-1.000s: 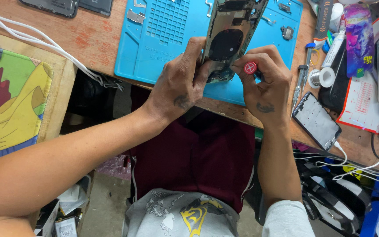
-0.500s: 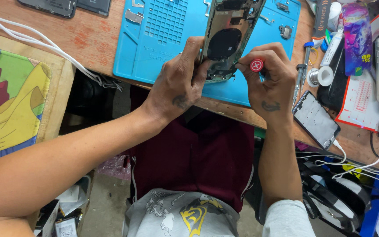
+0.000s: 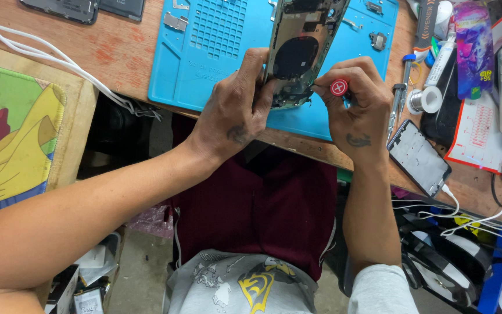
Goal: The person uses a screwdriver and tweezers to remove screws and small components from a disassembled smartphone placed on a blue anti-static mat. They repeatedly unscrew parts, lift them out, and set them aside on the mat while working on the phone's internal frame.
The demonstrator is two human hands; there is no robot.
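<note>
Red-capped screwdriver (image 3: 339, 88) has shifted from beside the opened phone shell (image 3: 297, 55) toward its lower edge over the blue mat (image 3: 204, 70); right hand (image 3: 352, 110) fingers pinch it, left hand (image 3: 236, 113) fingers stay clamped on shell, so screw work appears underway.

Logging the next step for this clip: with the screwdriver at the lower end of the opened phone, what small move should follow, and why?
Probably turn the red-capped screwdriver in place with the right hand. Its tip seems to sit at the lower end of the opened phone housing, which the left hand grips above the blue repair mat. The screw itself is too small to see.
</note>
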